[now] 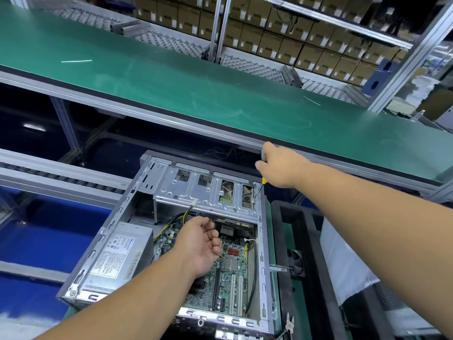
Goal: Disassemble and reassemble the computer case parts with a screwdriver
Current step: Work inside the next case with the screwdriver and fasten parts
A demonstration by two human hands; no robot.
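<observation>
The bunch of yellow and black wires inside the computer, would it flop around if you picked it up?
Probably floppy: the bundle of thin yellow and black wires curves loosely up to a small white plastic plug. It looks light, being so thin. It likely wouldn't lift far, since its lower end runs down among parts beside the grey metal power supply box in the open grey metal computer case.

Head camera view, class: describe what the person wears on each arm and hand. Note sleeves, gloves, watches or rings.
Both forearms are bare as far as the frame shows, with no sleeve in view. The left hand and right hand wear no gloves. No watch, band or ring shows.
</observation>
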